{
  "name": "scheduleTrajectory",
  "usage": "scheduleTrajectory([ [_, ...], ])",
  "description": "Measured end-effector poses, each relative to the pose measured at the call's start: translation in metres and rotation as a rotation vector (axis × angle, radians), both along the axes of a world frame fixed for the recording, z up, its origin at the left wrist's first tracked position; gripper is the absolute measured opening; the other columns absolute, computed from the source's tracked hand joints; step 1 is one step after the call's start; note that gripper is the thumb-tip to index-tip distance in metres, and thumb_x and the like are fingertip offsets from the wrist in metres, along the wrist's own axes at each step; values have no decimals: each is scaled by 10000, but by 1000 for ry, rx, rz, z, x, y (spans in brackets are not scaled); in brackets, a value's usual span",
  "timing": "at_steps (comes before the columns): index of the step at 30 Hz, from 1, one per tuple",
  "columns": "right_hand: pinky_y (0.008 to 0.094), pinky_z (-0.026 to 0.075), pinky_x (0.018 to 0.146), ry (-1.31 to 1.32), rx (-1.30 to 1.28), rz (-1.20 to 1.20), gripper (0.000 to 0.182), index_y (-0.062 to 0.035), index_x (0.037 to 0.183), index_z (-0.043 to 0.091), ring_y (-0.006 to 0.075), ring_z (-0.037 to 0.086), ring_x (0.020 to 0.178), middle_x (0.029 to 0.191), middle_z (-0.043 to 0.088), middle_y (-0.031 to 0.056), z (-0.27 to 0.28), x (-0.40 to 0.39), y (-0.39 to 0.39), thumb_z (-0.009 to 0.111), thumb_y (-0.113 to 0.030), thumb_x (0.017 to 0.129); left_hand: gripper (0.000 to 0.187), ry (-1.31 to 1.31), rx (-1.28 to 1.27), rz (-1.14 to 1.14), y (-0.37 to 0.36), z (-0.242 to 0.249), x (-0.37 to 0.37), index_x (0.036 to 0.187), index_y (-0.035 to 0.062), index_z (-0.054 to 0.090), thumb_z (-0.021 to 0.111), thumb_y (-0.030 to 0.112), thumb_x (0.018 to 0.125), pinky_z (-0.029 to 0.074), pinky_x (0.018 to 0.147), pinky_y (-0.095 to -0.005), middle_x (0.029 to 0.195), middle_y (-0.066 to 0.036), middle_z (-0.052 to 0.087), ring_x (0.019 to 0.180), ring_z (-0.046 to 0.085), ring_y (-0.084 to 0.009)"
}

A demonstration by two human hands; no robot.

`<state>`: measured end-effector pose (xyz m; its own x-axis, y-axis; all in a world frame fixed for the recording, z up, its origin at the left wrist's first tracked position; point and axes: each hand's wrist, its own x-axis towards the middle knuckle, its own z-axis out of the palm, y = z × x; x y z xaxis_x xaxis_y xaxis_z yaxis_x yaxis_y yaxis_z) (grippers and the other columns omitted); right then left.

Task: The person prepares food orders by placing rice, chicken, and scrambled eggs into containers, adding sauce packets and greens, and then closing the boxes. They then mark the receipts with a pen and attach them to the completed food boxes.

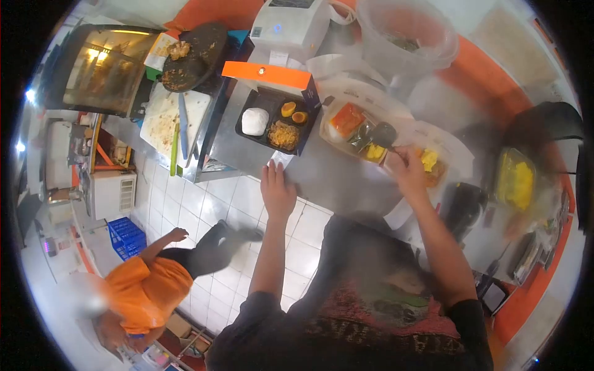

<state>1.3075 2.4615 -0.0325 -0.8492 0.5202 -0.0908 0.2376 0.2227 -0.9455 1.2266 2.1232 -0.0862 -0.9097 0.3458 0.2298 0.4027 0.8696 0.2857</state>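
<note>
Meal box (270, 100) sits open on the worktop (337, 176) in my head view, its orange flap (291, 75) raised and its lower corner close to the worktop's front edge. My left hand (277, 188) lies at that edge beside it, fingers straight and side by side, gripping nothing; were it to push up or sweep sideways, I judge it could shove the box and roll the white mound (254, 122) out of its compartment. My right hand (408, 166) pinches the handle of a dark spoon (382, 134) above the food trays. As far as this hazy picture lets me judge, a tilted wrist could drip food between them, and a low sleeve or forearm might drag the nearer tray. Farther left, a blue utensil (184, 123) reaches past the cutting board (201, 106), so a bump there could tip it off.
</note>
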Motion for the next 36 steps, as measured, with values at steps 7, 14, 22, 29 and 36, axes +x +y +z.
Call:
scheduleTrajectory([
  [7, 238, 450, 742, 37, -239, -138, 144, -8, 1054, 593, 82, 547, 806, 878, 608, 18, -11, 17, -4, 594, -118, 962, 559, -59, 29, -54, -7, 0, 11, 1312, 17, 534, 599, 131, 769, 334, 1062, -523, 1375, -222, 476, 1298, 401, -445],
  [14, 220, 423, 625, -10, -404, -244, 171, -47, 1023, 604, 53, 519, 722, 865, 613, -15, 9, 20, -24, 611, -209, 969, 483, -33, 127, -96, -21, -9, 10, 1228, 4, 550, 627, 98, 760, 326, 1071, -505, 1382, -194, 484, 1282, 428, -404],
  [22, 198, 344, 532, -34, -431, -286, 195, -91, 1016, 613, 27, 444, 628, 825, 585, -54, 12, 31, -30, 644, -273, 953, 477, -7, 137, -149, -25, -3, 3, 1181, 11, 560, 667, 121, 730, 389, 945, -492, 1335, -172, 508, 1146, 506, -383],
  [29, 194, 305, 517, -25, -543, -337, 170, -108, 1029, 597, 22, 389, 595, 765, 507, -74, 22, 39, -33, 629, -260, 960, 495, -21, 122, -132, -25, -2, -2, 1181, 38, 560, 694, 114, 711, 390, 929, -484, 1319, -146, 513, 1100, 515, -352],
  [36, 197, 262, 512, 90, -878, -365, 115, -140, 1020, 566, 32, 328, 579, 709, 400, -75, 47, 66, -15, 606, -237, 974, 500, -21, 119, -131, -24, -5, -1, 1204, 23, 552, 658, 164, 736, 375, 959, -497, 1323, -165, 501, 1170, 470, -367],
])
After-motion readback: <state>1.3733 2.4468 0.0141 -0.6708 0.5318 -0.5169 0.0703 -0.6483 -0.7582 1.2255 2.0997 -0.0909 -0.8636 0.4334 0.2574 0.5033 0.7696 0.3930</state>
